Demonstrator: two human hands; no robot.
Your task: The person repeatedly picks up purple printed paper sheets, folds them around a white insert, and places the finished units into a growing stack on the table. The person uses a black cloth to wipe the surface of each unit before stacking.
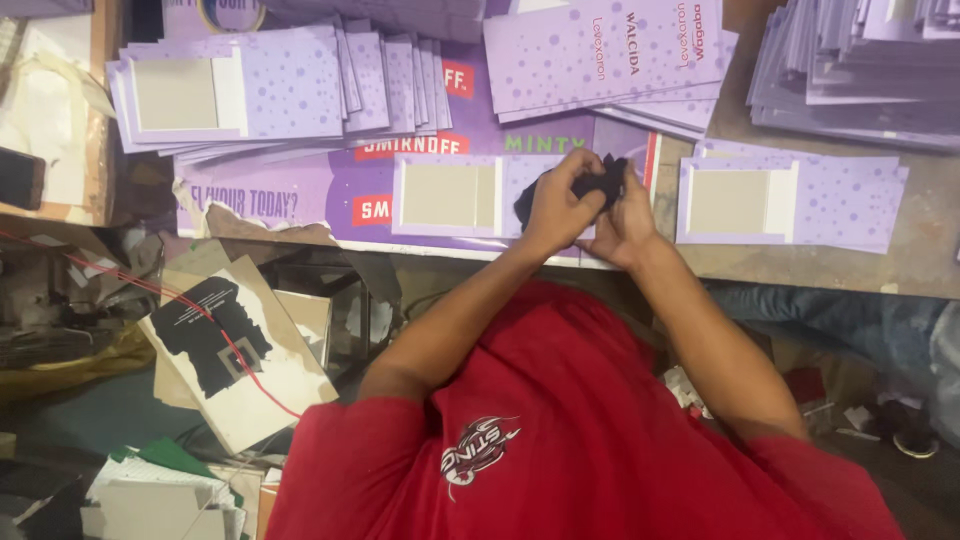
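Our fingers (578, 168) are curled tight around a black cloth (598, 182), which is bunched between the left hand (555, 208) and the right hand (628, 225). Both hands grip it just above the near edge of the table (925, 250). The cloth rests over the right end of a lilac card (450, 195) with a plain grey window panel.

The table is a worn brown top, partly covered by a large purple poster (335, 190) with red label patches, and the lilac card lies on this. Below the table edge the floor is dim and crowded with scraps.

A second lilac card (800, 205), also with a grey window, lies flat to the right, well apart from the hands. A fanned pile of dotted cards (290, 90) sits at the upper left, another pile (610, 55) at the top middle, and a thick stack (860, 70) at the top right. Down on the left a torn cardboard sheet (235, 350) bears a black patch, crossed by a thin red cord (150, 290), with green paper (165, 455) below it.
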